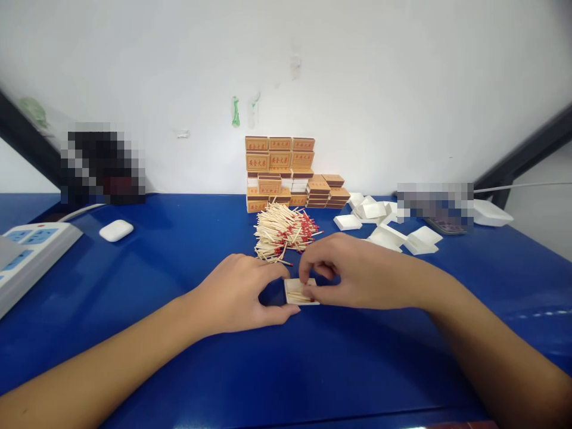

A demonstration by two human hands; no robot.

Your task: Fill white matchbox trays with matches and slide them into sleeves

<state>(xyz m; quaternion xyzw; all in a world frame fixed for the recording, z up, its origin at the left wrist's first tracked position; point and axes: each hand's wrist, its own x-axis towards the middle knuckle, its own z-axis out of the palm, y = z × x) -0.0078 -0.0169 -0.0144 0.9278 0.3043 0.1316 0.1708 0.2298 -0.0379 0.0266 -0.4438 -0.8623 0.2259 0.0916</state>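
Observation:
A small white inner matchbox tray [294,285] lies on the blue table in front of me, with a few matches [298,296] inside it. My left hand [243,295] grips the tray's left end, thumb at the near side and fingers at the far side. Over the tray's right part, my right hand [353,271] has thumb and index finger pinched close together on matches, though the fingertips partly hide them. Just beyond the hands is a loose heap of red-tipped matches [281,229].
Stacked matchboxes [280,159] stand against the wall behind the heap. Several empty white trays [373,210] lie to their right, near a blurred phone-like object [442,217]. On the left are a white earbud case [116,230] and a power strip [49,250].

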